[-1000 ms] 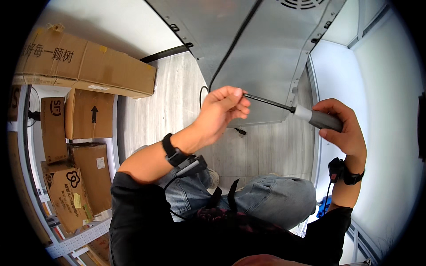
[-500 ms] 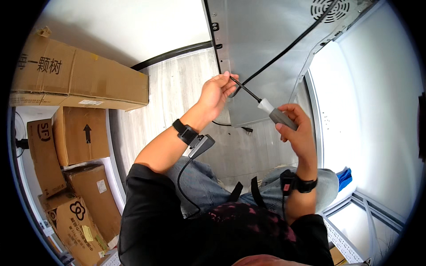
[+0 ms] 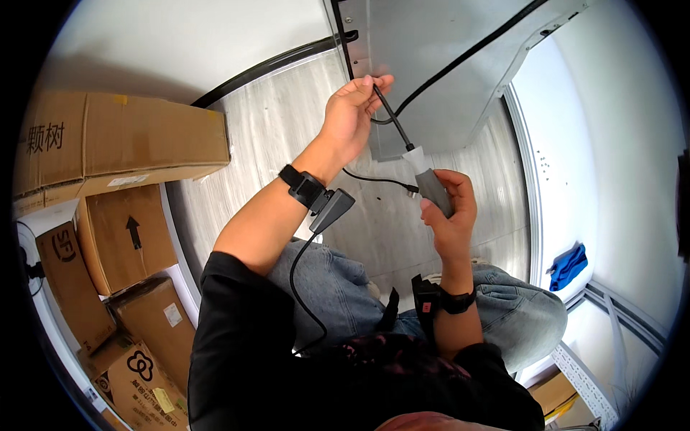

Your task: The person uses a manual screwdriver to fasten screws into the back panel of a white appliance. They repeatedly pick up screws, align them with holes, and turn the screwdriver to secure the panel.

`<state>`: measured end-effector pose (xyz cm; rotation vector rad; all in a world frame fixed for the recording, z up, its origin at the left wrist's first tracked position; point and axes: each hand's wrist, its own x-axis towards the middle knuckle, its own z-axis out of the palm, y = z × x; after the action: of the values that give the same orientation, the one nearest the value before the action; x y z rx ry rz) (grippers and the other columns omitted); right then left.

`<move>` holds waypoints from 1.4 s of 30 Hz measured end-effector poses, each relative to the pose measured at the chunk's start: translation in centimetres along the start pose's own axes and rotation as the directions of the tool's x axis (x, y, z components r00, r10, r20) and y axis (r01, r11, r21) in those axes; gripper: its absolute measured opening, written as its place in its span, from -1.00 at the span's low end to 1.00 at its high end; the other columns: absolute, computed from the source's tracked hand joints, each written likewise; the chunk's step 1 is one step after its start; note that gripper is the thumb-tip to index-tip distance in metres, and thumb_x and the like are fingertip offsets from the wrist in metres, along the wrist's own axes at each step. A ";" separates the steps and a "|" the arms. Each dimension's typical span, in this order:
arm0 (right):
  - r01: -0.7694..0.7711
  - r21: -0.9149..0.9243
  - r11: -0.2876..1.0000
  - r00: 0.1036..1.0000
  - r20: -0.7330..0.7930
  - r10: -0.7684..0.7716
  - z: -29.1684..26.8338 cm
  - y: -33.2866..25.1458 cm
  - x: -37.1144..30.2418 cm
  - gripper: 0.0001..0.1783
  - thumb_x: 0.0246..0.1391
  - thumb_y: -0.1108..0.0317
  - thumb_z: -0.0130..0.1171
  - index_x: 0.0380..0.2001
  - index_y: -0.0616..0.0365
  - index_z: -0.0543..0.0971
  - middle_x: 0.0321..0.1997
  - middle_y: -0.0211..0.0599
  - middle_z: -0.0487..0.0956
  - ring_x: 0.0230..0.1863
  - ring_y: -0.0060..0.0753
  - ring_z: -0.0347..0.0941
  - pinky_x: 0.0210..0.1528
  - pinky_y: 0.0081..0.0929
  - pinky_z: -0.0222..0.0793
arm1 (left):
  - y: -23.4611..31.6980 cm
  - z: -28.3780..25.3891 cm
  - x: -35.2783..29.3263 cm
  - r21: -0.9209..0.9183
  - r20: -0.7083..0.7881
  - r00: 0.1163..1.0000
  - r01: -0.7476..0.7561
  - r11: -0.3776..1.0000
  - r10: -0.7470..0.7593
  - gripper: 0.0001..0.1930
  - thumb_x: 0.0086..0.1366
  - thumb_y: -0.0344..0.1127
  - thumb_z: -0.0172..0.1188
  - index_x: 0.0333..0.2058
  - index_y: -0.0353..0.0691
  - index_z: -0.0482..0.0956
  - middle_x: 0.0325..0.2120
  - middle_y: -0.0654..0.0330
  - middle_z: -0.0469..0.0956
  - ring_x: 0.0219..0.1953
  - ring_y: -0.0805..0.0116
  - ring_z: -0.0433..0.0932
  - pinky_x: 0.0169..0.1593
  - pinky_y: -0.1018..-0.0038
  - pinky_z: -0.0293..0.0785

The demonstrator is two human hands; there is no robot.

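A screwdriver (image 3: pixel 435 191) with a grey and white handle and a dark shaft slants between my hands. My right hand (image 3: pixel 454 215) is closed round its handle. My left hand (image 3: pixel 348 118) pinches the tip end of the shaft between thumb and fingers; any small part there is hidden. These fingers are close to the lower left edge of a grey metal panel (image 3: pixel 438 86). A thick black cable (image 3: pixel 460 61) crosses in front of the panel and loops behind the shaft. Its thinner-looking lower stretch ends in a plug (image 3: pixel 411 189) beside the handle.
Cardboard boxes (image 3: pixel 154 140) are stacked on the left, some on a white-edged shelf. A white wall with a black skirting strip (image 3: pixel 277 68) stands behind. On the right, a blue cloth (image 3: pixel 569 267) lies by a metal frame (image 3: pixel 625 316). Light wood-look flooring (image 3: pixel 269 136) is below.
The view has shifted, with the panel now higher in it. The screwdriver points more steeply upward, and my right hand has come left, closer under my left hand. Both hands keep their hold.
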<state>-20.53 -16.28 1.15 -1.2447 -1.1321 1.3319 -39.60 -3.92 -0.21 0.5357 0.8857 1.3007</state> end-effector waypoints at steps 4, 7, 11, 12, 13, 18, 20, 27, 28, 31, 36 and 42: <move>0.050 0.010 0.999 0.999 0.002 -0.050 1.4 0.2 -0.4 -0.54 -0.09 0.60 0.16 -0.05 0.23 0.35 -0.15 -0.26 0.46 -0.17 -0.49 0.40 -0.11 -0.53 0.33 | 0.0 -0.4 0.4 -0.098 0.033 0.999 -0.007 0.995 0.010 -0.79 0.37 -0.19 -0.03 -0.29 -0.17 0.50 -0.07 0.09 0.50 0.03 0.22 0.39 0.08 0.40 0.28; 0.133 -0.051 0.990 0.991 0.002 -0.133 2.2 0.5 -0.5 -0.54 -0.07 0.58 0.18 -0.04 0.24 0.35 -0.16 -0.27 0.46 -0.20 -0.51 0.41 -0.14 -0.54 0.34 | 0.1 -0.5 0.6 -0.153 0.049 0.999 -0.001 0.988 0.008 -0.80 0.37 -0.19 -0.04 -0.29 -0.16 0.49 -0.07 0.09 0.50 0.04 0.21 0.39 0.07 0.39 0.29; 0.207 -0.058 0.977 0.978 -0.006 -0.208 3.0 0.6 -0.4 -0.55 -0.05 0.56 0.18 -0.04 0.25 0.35 -0.18 -0.27 0.46 -0.23 -0.51 0.41 -0.17 -0.55 0.34 | 0.3 -0.2 0.5 -0.200 0.028 1.000 0.018 0.980 -0.012 -0.81 0.38 -0.20 -0.06 -0.27 -0.14 0.48 -0.08 0.11 0.50 0.03 0.20 0.38 0.07 0.39 0.29; 0.231 -0.059 0.971 0.973 -0.011 -0.232 3.2 0.6 -0.3 -0.55 -0.05 0.56 0.18 -0.03 0.25 0.35 -0.19 -0.27 0.46 -0.24 -0.52 0.41 -0.18 -0.55 0.35 | 0.5 0.1 0.4 -0.207 0.014 1.000 0.025 0.978 -0.023 -0.81 0.38 -0.20 -0.06 -0.26 -0.14 0.47 -0.09 0.12 0.50 0.03 0.20 0.38 0.07 0.39 0.29; 0.229 -0.060 0.972 0.973 -0.012 -0.230 3.3 0.6 -0.3 -0.55 -0.05 0.56 0.18 -0.03 0.25 0.35 -0.20 -0.27 0.46 -0.25 -0.52 0.41 -0.20 -0.55 0.35 | 0.6 0.4 0.3 -0.209 -0.003 1.000 0.030 0.977 -0.031 -0.81 0.38 -0.20 -0.06 -0.26 -0.13 0.47 -0.09 0.12 0.50 0.03 0.20 0.38 0.07 0.39 0.29; 0.199 -0.090 0.976 0.980 -0.010 -0.201 3.5 0.0 -0.1 -0.55 -0.04 0.56 0.19 -0.04 0.25 0.36 -0.24 -0.27 0.47 -0.29 -0.53 0.42 -0.25 -0.55 0.35 | 0.9 0.7 0.2 -0.245 -0.057 0.996 0.054 0.968 -0.070 -0.81 0.39 -0.19 -0.07 -0.27 -0.10 0.47 -0.10 0.17 0.51 0.03 0.22 0.38 0.08 0.39 0.28; 0.171 -0.090 0.981 0.985 -0.004 -0.172 3.4 -0.4 -0.1 -0.55 -0.04 0.56 0.20 -0.04 0.25 0.36 -0.24 -0.27 0.47 -0.30 -0.53 0.42 -0.26 -0.55 0.35 | 1.0 0.7 0.1 -0.272 -0.061 0.994 0.073 0.960 -0.093 -0.81 0.39 -0.18 -0.07 -0.27 -0.09 0.47 -0.11 0.18 0.51 0.03 0.23 0.39 0.08 0.40 0.28; 0.215 -0.080 0.973 0.976 0.004 -0.216 3.1 -1.0 0.5 -0.56 -0.05 0.54 0.20 -0.05 0.25 0.37 -0.25 -0.27 0.48 -0.33 -0.52 0.43 -0.30 -0.55 0.35 | 1.2 0.8 0.2 -0.279 -0.065 0.991 0.098 0.955 -0.120 -0.80 0.39 -0.14 -0.08 -0.28 -0.06 0.47 -0.11 0.20 0.52 0.01 0.26 0.39 0.07 0.40 0.29; 0.198 -0.080 0.977 0.980 0.006 -0.198 3.1 -1.1 0.5 -0.57 -0.05 0.54 0.20 -0.06 0.25 0.37 -0.25 -0.26 0.49 -0.33 -0.52 0.43 -0.30 -0.55 0.36 | 1.2 0.8 0.1 -0.281 -0.063 0.990 0.102 0.954 -0.125 -0.80 0.39 -0.14 -0.09 -0.28 -0.06 0.47 -0.11 0.20 0.51 0.01 0.26 0.40 0.06 0.41 0.30; 0.139 -0.076 0.987 0.990 0.007 -0.138 3.4 -1.6 0.4 -0.58 -0.04 0.53 0.20 -0.06 0.25 0.38 -0.24 -0.22 0.50 -0.33 -0.51 0.43 -0.30 -0.54 0.36 | 1.3 0.7 0.1 -0.287 -0.055 0.989 0.113 0.951 -0.134 -0.79 0.40 -0.14 -0.11 -0.28 -0.06 0.47 -0.10 0.20 0.51 0.01 0.27 0.40 0.05 0.42 0.31; 0.145 -0.101 0.984 0.989 -0.015 -0.147 4.1 -1.5 0.2 -0.57 -0.01 0.53 0.17 -0.04 0.26 0.34 -0.22 -0.20 0.52 -0.36 -0.50 0.45 -0.33 -0.55 0.36 | 1.4 0.9 -0.1 -0.261 -0.023 0.991 0.123 0.957 -0.134 -0.76 0.41 -0.17 -0.15 -0.27 -0.11 0.47 -0.06 0.16 0.49 -0.01 0.27 0.41 0.01 0.44 0.34; -0.220 0.250 0.943 0.973 0.125 0.194 4.2 -3.3 0.1 -0.54 0.05 0.47 0.15 0.01 0.28 0.27 -0.21 -0.20 0.52 -0.36 -0.49 0.43 -0.32 -0.53 0.38 | 1.7 0.4 -0.1 -0.218 0.029 0.995 0.103 0.970 -0.099 -0.74 0.41 -0.18 -0.16 -0.30 -0.14 0.48 -0.03 0.12 0.48 -0.01 0.27 0.41 0.01 0.44 0.33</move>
<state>-24.54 -15.84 4.60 -1.1344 -0.8728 1.6602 -40.28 -3.54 1.38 0.3244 0.7332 1.2798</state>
